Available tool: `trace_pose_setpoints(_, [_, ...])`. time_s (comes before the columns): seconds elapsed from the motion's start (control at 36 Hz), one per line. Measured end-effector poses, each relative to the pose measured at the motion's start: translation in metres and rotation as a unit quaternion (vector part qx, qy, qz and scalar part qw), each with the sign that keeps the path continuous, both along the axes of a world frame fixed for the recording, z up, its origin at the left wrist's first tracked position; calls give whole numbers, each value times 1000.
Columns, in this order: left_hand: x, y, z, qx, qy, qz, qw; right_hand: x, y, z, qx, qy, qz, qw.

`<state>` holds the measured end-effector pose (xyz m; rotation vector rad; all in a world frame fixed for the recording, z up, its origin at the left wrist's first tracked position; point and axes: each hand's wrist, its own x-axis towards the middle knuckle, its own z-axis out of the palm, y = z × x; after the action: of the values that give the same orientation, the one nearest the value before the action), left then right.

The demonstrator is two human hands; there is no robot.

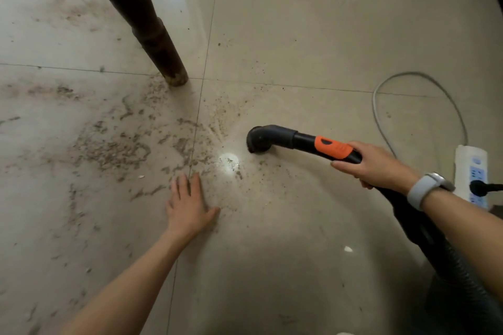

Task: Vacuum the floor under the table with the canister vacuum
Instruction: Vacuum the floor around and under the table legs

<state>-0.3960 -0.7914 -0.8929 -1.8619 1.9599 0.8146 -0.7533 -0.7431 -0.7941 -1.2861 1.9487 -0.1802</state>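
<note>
Right hand [374, 164] wrapped around the black plastic vacuum wand with the orange collar [313, 144], gripping just behind the orange bit. Pale grey smartwatch [427, 189] strapped on that wrist. Left hand [190, 204] flat on the beige glossy tile floor [299, 35], fingers straight and spread, palm down, holding nothing. Both hands well apart, wand nozzle sitting between them and a bit further out.

Curved black nozzle end [258, 140] touching the floor just ahead and left of the right hand, mouth aimed down. Black ribbed hose [457, 275] trailing back from the right hand, under the forearm, toward the lower right corner.

Loads of brownish dust and grit [114, 149] scattered ahead and left of the left hand, thinner near the nozzle. Bright round light glare [229, 162] on the tile between left fingertips and nozzle.

Dark turned wooden table leg [152, 32] standing well beyond the left hand. White power strip [472, 174] just right of the right wrist, black plug in it, grey cable [419, 77] looping beyond.
</note>
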Motion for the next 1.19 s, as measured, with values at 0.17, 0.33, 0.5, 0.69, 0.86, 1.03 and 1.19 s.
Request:
trace_pose_setpoints(0.17, [6,2,7,8,9,19,1000,33,6,2,-26,194,76,978])
trace_pose_setpoints(0.33, [9,15,7,14,20,10,1000,48,-15,25,51,80,82,992])
trace_pose_setpoints(0.5, [6,20,18,1,36,1,999,65,15,29,54,56,29,997])
trace_pose_setpoints(0.69, [-7,24,30,11,62,-78,995,79,132,11,69,-21,-214,974])
trace_pose_setpoints(0.86, [-9,33,31,27,60,-89,994,79,159,-9,50,62,-230,970])
trace_pose_setpoints(1.03, [5,37,23,28,54,-98,993,61,111,-8,-14,29,-282,959])
trace_pose_setpoints(1.19, [15,48,14,40,30,-23,998,98,83,-15,17,-54,-165,985])
